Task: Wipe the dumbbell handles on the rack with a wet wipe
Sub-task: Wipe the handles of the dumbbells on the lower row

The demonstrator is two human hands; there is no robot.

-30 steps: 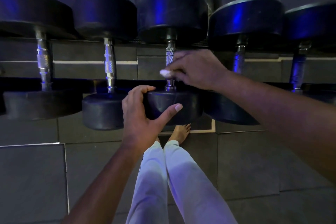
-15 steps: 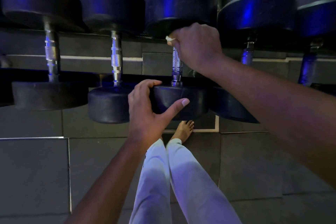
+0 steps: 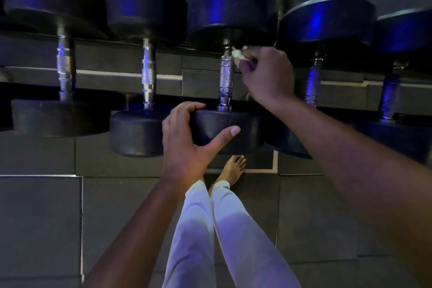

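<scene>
Wiping is the step in hand, on the third dumbbell (image 3: pixel 230 65) from the left on the rack (image 3: pixel 163 98). My right hand (image 3: pixel 268 77) has its fingers (image 3: pixel 247 66) curled round a crumpled white wipe (image 3: pixel 238 54), pinching it against the far end of the handle (image 3: pixel 225 77), just under the far head. My left hand (image 3: pixel 187 142) steadies the near head (image 3: pixel 230 131): fingers hooked over its top edge, thumb stretched across its face, spread wide round the rubber.

That handle runs straight away from me, long axis near to far, one head toward my feet and the other toward the wall. It lies among four others, all parallel. The knurled middle shows bare below the wipe.

Next, I judge, the wipe needs drawing down the length of the handle toward the near collar, with some twist to reach round the back, while my left hand stops the dumbbell rolling. The two handles to the right look untouched; I cannot tell about the two to the left.
</scene>
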